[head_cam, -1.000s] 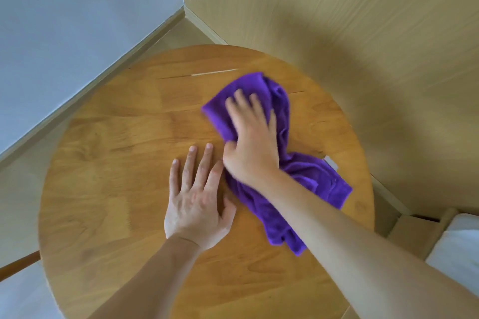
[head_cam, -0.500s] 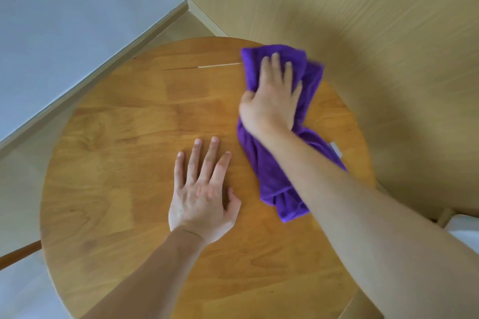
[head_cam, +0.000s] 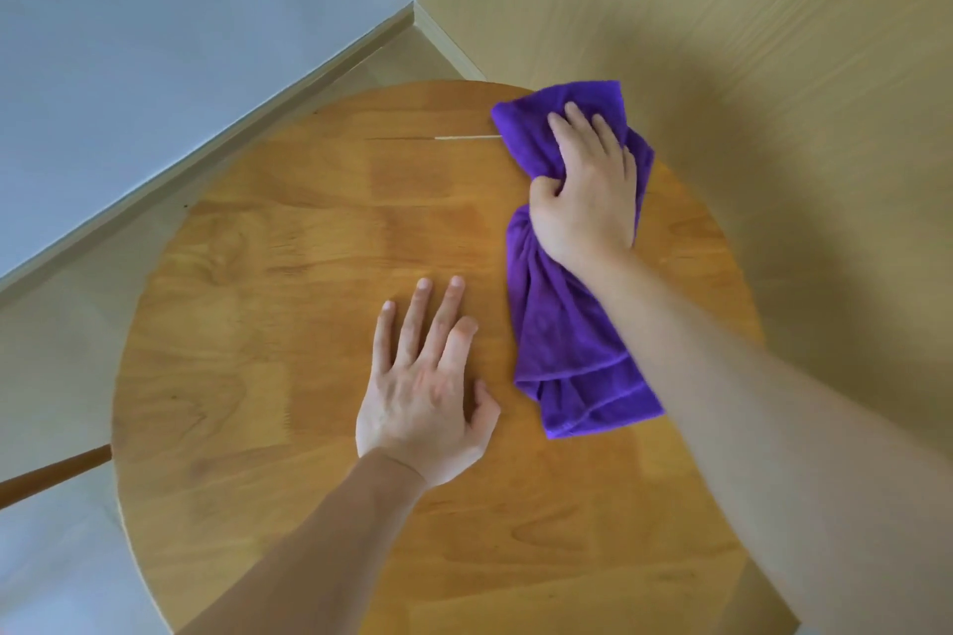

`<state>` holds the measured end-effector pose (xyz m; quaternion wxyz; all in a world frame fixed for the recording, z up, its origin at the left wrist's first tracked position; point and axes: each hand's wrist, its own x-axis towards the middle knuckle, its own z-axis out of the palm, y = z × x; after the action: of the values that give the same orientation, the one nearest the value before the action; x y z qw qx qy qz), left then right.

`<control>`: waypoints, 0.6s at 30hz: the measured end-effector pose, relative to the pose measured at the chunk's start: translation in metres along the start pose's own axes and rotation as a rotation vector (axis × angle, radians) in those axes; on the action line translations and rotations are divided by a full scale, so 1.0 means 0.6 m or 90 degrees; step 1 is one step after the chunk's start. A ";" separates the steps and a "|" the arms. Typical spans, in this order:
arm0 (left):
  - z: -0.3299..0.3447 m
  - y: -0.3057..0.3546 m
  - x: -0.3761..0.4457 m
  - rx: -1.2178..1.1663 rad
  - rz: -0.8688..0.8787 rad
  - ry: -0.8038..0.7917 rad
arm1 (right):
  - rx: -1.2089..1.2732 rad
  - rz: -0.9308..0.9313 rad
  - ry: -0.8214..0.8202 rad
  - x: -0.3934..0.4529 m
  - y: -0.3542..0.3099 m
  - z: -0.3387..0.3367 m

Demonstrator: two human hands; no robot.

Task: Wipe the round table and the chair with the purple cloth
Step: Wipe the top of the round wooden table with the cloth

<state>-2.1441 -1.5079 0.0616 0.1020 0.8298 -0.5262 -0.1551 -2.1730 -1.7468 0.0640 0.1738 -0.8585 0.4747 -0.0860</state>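
Under the right hand (head_cam: 585, 199), purple cloth (head_cam: 567, 325) bunched

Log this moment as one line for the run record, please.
step: wiping far right edge | right hand: bunches and presses purple cloth | left hand: flat on round table | chair: not in view

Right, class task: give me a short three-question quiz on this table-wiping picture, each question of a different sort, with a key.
1. True or false: the left hand lies flat on the table, holding nothing.
2. Which hand grips the purple cloth? A) left B) right C) both
3. Fill the gap: the cloth's far end reaches the table's far edge, near the ______ wall.

Key
1. True
2. B: the right hand bunches the cloth under its thumb and fingers.
3. Wood-grain
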 end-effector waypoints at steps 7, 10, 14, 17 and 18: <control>-0.002 0.005 -0.002 -0.009 -0.044 0.053 | -0.037 -0.224 -0.171 -0.128 -0.021 -0.002; -0.001 0.006 -0.002 -0.012 -0.119 0.086 | -0.113 -0.473 -0.257 -0.063 0.062 -0.046; 0.000 0.011 0.002 -0.013 -0.269 0.105 | -0.042 -0.269 -0.128 0.039 0.079 -0.043; 0.000 0.017 0.004 -0.041 -0.412 0.135 | -0.013 -0.029 -0.052 0.034 0.006 -0.013; 0.001 0.018 0.005 -0.048 -0.430 0.138 | -0.020 -0.006 -0.058 0.020 -0.020 -0.006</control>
<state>-2.1521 -1.5153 0.0644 0.1306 0.9642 -0.2025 -0.1103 -2.1582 -1.7515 0.0717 0.1816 -0.8663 0.4636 -0.0399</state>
